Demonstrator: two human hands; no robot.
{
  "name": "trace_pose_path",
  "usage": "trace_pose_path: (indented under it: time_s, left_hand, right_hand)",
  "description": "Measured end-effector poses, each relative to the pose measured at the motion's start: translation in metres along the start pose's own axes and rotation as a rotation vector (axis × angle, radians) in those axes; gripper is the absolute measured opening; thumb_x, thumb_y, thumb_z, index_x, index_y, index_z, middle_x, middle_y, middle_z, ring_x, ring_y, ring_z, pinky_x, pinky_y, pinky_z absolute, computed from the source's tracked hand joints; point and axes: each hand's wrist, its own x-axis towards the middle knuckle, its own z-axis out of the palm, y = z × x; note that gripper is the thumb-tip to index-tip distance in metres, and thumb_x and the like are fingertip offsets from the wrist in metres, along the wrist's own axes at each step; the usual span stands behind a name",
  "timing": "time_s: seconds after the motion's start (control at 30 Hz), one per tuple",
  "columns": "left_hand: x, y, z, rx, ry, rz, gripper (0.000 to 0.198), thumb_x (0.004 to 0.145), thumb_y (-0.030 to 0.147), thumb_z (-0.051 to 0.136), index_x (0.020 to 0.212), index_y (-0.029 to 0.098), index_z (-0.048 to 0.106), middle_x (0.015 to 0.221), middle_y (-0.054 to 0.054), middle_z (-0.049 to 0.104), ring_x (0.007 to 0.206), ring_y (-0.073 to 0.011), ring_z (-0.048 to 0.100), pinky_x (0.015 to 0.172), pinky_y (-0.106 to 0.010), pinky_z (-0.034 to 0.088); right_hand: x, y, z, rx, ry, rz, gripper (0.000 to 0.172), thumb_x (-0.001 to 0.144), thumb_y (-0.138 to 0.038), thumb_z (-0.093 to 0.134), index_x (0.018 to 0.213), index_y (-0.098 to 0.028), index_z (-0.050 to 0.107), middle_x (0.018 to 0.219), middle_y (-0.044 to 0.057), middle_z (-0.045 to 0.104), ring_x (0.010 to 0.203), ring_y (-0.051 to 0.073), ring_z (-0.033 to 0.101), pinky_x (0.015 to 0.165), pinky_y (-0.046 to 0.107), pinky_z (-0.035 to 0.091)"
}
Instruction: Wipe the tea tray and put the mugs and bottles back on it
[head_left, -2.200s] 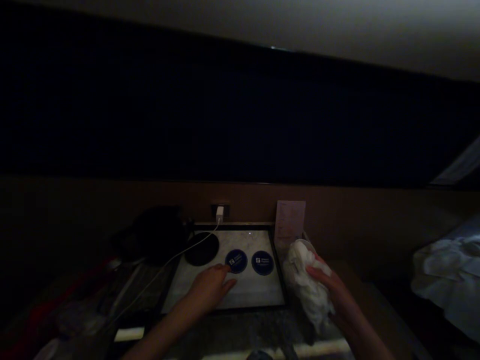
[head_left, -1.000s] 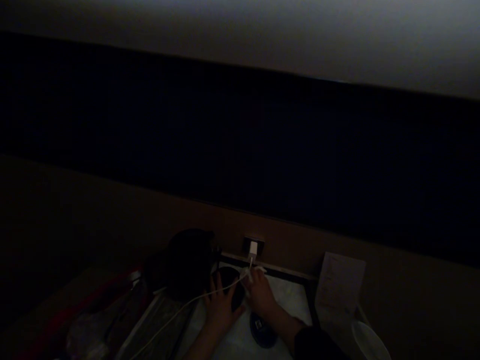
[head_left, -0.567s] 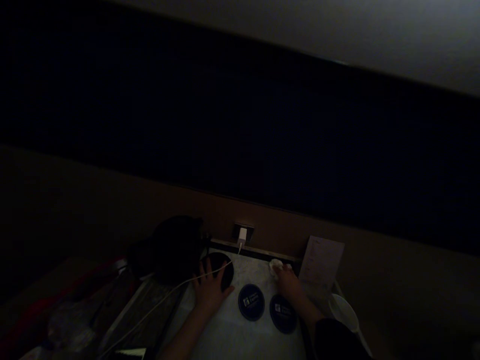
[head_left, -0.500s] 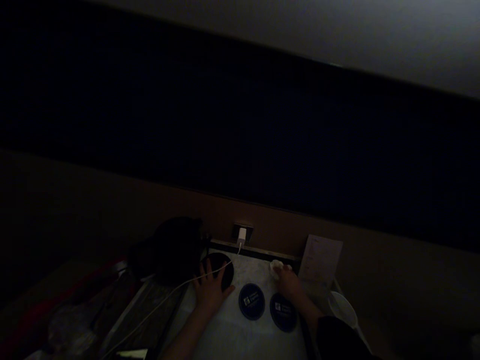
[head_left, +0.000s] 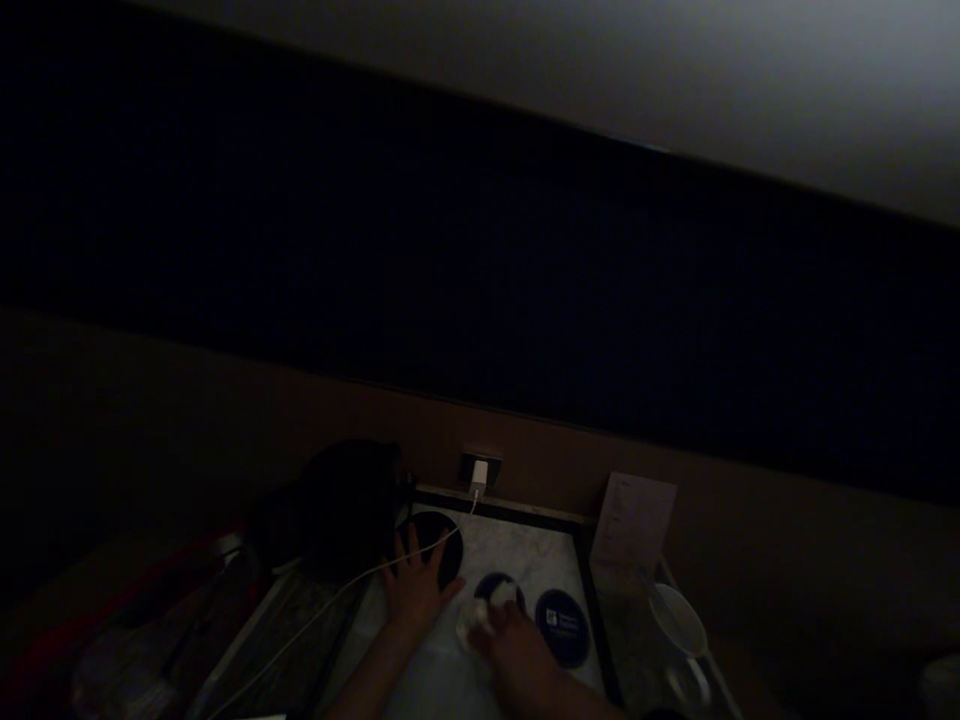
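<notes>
The scene is very dark. My left hand (head_left: 414, 595) lies with fingers spread, holding nothing, over the near part of a round black disc (head_left: 450, 560). A thin white cable (head_left: 352, 582) runs across its fingers. My right hand (head_left: 517, 655) is closed on a crumpled white tissue (head_left: 472, 625), pressed down near the middle of the light marbled tabletop (head_left: 551, 550). Hand and tissue partly cover one round blue coaster (head_left: 491, 582). A second blue coaster (head_left: 562, 628) with white print lies just right of my right hand.
A white charger (head_left: 479, 476) sits in the wall socket at the back. To the right stand a printed card (head_left: 634, 520) and a white mug (head_left: 677, 620). A dark bag (head_left: 345, 510) is at the left, with a red-edged item (head_left: 150, 590) beyond it.
My right hand has moved with the tissue from the back right of the tabletop, left and nearer to me, over the left coaster. My left hand stays on the black disc.
</notes>
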Motion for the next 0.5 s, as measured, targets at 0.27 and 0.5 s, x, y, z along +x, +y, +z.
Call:
trace_pose_path:
  time_s: [0.27, 0.5]
  left_hand:
    - [0.000, 0.001, -0.002, 0.016, 0.012, -0.001, 0.076, 0.080, 0.064, 0.059, 0.147, 0.040, 0.031, 0.160, -0.021, 0.024, 0.146, -0.0477, 0.018, 0.109, -0.066, 0.020]
    - [0.000, 0.000, 0.001, 0.034, 0.026, 0.008, 0.078, 0.079, 0.065, 0.059, 0.147, 0.040, 0.031, 0.159, -0.020, 0.027, 0.146, -0.0481, 0.020, 0.109, -0.066, 0.020]
  right_hand:
    - [-0.026, 0.056, -0.042, 0.185, 0.058, 0.186, 0.056, 0.076, -0.016, 0.057, 0.131, -0.028, 0.059, 0.143, 0.010, 0.056, 0.120, 0.026, 0.061, 0.102, 0.035, 0.048]
    - [-0.036, 0.038, -0.023, -0.067, -0.075, 0.098, 0.061, 0.073, -0.015, 0.056, 0.133, -0.022, 0.056, 0.140, 0.017, 0.056, 0.125, 0.040, 0.053, 0.097, 0.054, 0.051]
